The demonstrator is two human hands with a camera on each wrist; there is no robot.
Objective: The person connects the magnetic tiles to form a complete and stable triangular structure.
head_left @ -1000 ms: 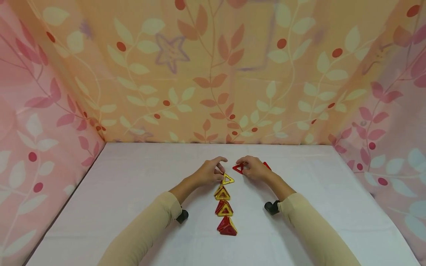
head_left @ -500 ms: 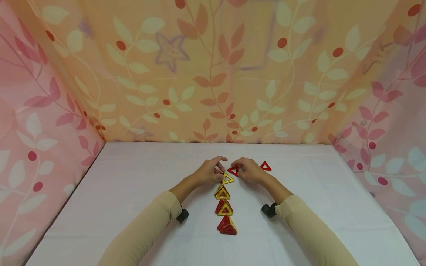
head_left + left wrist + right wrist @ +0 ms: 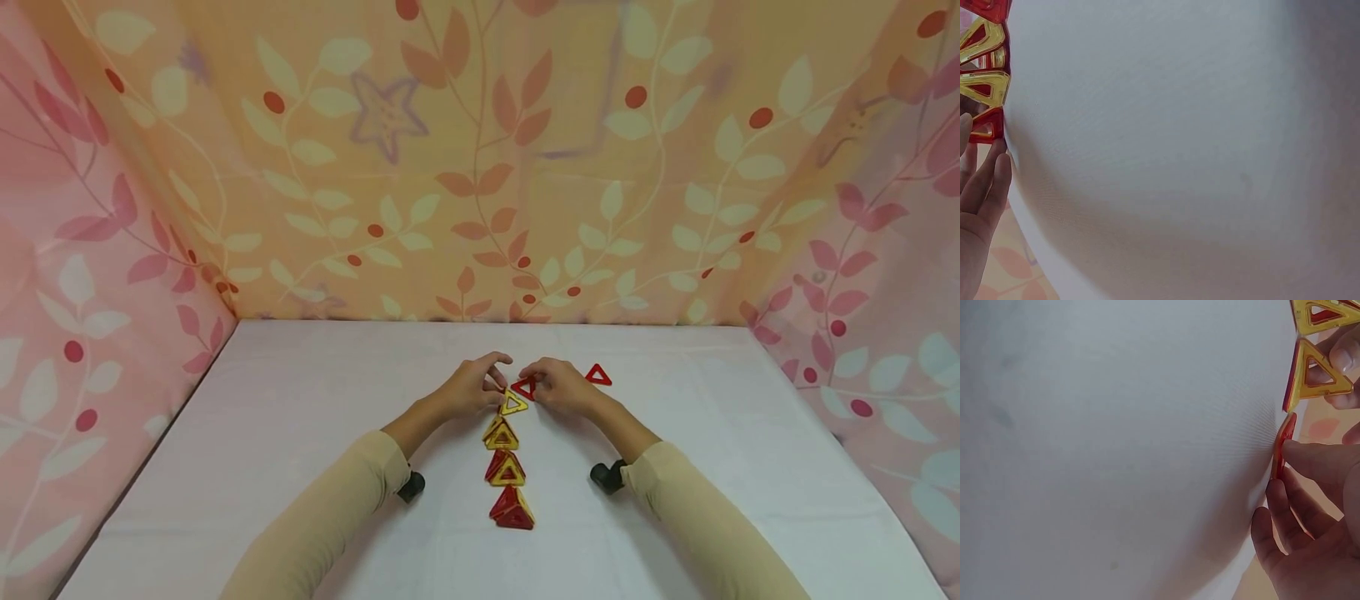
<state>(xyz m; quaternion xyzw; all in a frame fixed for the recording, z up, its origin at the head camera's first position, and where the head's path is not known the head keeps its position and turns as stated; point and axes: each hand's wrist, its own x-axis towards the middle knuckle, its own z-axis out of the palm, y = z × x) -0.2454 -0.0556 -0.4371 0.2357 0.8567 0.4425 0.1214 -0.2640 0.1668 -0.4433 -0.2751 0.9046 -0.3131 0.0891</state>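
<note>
My left hand (image 3: 472, 389) holds an upright yellow triangular magnetic tile (image 3: 1302, 387) with a red one joined behind it, thumb and fingertips at their edges. A red triangular magnetic tile (image 3: 1285, 434) is pinched between the thumb and fingers of my right hand (image 3: 564, 385). It lies low over the white cloth, its tip right at the base of the yellow tile. Nearer the body, a red-and-yellow tile pyramid (image 3: 501, 445), a second pyramid (image 3: 508, 482) and a mostly red pyramid (image 3: 516, 522) line up in a row.
One loose red triangular tile (image 3: 598, 382) lies behind the right wrist. A white cloth covers the table (image 3: 300, 400), with patterned curtains (image 3: 480, 167) along its back and sides. Dark wrist cameras (image 3: 606, 476) hang at both sleeves.
My right hand has slid left with the red tile, bringing it beside the yellow one and uncovering the loose red tile behind. The left hand has stayed put.
</note>
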